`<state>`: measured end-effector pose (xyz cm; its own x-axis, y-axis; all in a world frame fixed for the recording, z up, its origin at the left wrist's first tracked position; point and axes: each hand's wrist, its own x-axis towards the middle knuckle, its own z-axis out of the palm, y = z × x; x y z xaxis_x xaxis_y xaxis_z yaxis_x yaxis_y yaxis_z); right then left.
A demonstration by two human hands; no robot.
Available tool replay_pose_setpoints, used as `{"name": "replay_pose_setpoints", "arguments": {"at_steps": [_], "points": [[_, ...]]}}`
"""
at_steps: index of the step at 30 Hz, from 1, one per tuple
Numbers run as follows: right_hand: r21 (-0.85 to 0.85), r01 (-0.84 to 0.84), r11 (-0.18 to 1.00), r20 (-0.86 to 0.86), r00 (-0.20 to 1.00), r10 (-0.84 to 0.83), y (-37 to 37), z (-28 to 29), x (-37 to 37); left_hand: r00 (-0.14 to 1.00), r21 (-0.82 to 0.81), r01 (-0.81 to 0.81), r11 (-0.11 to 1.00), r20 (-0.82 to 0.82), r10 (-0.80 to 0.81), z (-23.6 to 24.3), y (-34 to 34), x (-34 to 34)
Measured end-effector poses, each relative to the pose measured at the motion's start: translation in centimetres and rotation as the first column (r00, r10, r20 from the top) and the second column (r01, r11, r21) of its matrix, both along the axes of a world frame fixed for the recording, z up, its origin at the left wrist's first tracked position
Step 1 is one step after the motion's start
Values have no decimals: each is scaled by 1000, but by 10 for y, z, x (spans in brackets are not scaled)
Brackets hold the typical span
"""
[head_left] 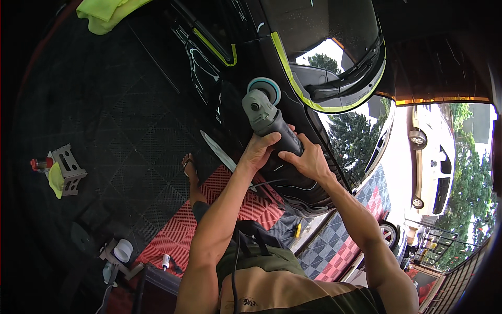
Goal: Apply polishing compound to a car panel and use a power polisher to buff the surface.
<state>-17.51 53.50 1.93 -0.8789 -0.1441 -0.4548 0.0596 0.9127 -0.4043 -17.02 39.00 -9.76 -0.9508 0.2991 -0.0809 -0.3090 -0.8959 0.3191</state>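
Both hands hold a grey-and-black rotary polisher (261, 111) over the black car body (251, 57). My left hand (260, 149) is closed around the left side of its dark handle. From the right, my right hand (311, 160) grips the handle's rear end. A round pad with a blue rim (275, 90) sits at the polisher's head, tilted against or just above the glossy panel; whether it touches I cannot tell. Yellow-green masking tape (289, 70) lines the edge of the window beside it, and a black wiper (327, 92) lies on that glass.
A yellow-green cloth (107, 13) hangs at the upper left. On the tiled floor stands a small step stool (68, 170) with a cloth on it. A white bottle (166, 261) is at the lower left. A black cord (237, 267) runs down my body. Outside is a parked white vehicle (431, 159).
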Motion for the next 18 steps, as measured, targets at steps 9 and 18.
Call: {"name": "replay_pose_setpoints", "arguments": {"at_steps": [9, 18], "points": [[-3, 10, 1000, -24, 1000, -10, -25, -5, -5, 1000, 15, 1, 1000, -8, -1, -6, -21, -10], [27, -36, 999, -81, 996, 38, -53, -15, -16, 999, 31, -33, 999, -10, 33, -18, -45, -23]]}}
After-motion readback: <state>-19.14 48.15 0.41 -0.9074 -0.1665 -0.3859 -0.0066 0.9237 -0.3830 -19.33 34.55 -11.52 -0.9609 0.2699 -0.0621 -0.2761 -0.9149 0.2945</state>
